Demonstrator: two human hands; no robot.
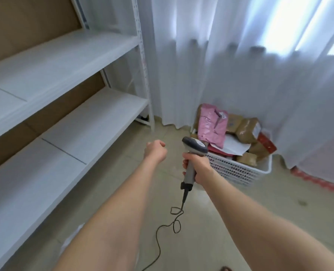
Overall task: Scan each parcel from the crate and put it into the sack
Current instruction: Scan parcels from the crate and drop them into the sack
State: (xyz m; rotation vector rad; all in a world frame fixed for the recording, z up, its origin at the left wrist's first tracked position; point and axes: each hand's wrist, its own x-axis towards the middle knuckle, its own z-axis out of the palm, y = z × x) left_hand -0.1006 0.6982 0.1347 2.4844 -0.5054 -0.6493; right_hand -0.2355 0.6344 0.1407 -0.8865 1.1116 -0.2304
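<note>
A white perforated crate [238, 170] stands on the floor by the curtain, heaped with parcels: a pink mailer [212, 125] on top, brown taped boxes [247, 130] and a red box [266, 142]. My right hand [198, 168] grips the handle of a grey barcode scanner [193, 151], its head pointing left of the crate. The scanner's black cable [162, 229] trails down to the floor. My left hand [156, 150] hovers left of the scanner, fingers curled, holding nothing. A bit of white material [74, 237] shows under my left forearm; I cannot tell if it is the sack.
White metal shelving [68, 122] with bare shelves fills the left side. White curtains [240, 65] hang behind the crate. Beige tiled floor [211, 222] lies between me and the crate. A red patterned strip [318, 181] runs along the floor at the right.
</note>
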